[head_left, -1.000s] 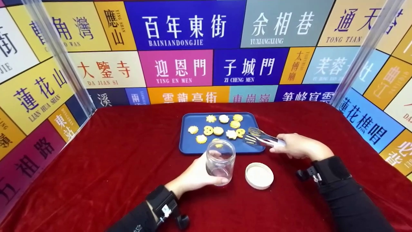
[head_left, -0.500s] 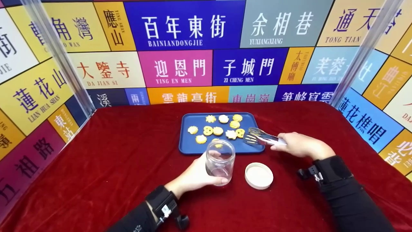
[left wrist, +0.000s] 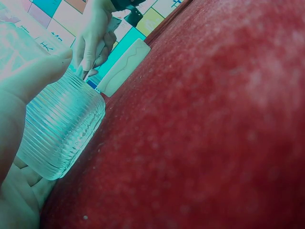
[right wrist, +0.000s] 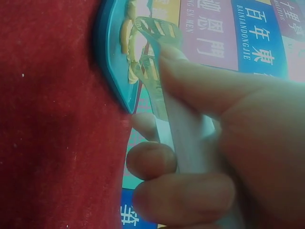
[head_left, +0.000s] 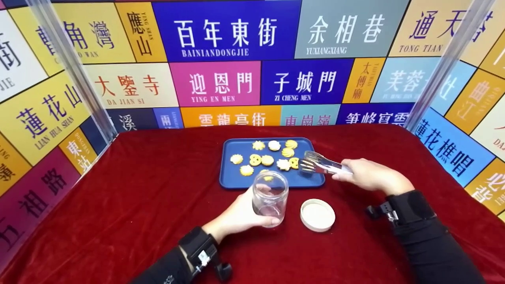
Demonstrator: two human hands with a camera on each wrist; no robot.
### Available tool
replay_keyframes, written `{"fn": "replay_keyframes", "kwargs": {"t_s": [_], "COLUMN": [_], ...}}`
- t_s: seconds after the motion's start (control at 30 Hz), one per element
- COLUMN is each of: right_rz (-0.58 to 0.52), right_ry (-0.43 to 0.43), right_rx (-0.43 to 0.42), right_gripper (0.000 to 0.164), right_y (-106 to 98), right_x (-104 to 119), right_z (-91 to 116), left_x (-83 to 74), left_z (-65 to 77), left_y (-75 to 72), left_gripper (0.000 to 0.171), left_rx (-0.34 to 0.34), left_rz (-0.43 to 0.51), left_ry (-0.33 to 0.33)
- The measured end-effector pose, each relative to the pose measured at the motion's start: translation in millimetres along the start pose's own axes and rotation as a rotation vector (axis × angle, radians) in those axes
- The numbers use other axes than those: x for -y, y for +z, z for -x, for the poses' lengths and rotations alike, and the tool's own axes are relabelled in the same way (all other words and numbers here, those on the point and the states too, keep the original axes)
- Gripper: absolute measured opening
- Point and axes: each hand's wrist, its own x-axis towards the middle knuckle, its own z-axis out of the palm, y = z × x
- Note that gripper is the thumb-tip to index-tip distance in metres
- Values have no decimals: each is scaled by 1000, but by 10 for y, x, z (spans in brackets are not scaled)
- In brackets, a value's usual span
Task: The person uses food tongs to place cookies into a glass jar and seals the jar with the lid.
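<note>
My left hand (head_left: 240, 211) grips a clear ribbed glass jar (head_left: 270, 201), upright with its mouth uncovered; fingers wrap behind it and the thumb lies across the front. In the left wrist view the jar (left wrist: 62, 119) shows its ribbed lower wall. My right hand (head_left: 373, 173) holds metal tongs (head_left: 321, 163) by their pale handles. The slotted tong heads stand apart over the right side of a blue tray (head_left: 232, 183), right beside a pretzel-shaped cookie (head_left: 294, 162). Several other cookies (head_left: 267, 160) are spread over the tray. The right wrist view shows fingers curled round the tongs (right wrist: 183, 133).
A round pale lid (head_left: 317, 215) lies on the red tablecloth (head_left: 158, 197), right of the jar. The jar's rim overlaps the tray's front edge in the head view. Panels with printed characters (head_left: 232, 35) stand behind and at both sides.
The tongs have tilted and shifted slightly up toward the pretzel-shaped cookie, and the right hand has moved a little up and right. The left hand and jar stay in place.
</note>
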Motion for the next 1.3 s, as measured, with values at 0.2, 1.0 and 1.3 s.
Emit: {"fn": "replay_keyframes", "kwargs": {"t_s": [0.2,1.0,1.3], "right_rz": [-13,-43,-60], "right_ry": [-2,-83,-160], "right_rx": [-52,-130,-125], "right_gripper": [43,45,42], "right_y": [-34,-263,-328], "right_x": [46,503,788], "right_z": [14,231,368], "left_x": [1,0,-1], "left_z": [4,4,6], "left_y": [5,1,5], "left_gripper": [83,87,85], "left_rx": [-1,-1,3], "left_rz": [4,-3,20], "left_ry": [1,-1,-14]}}
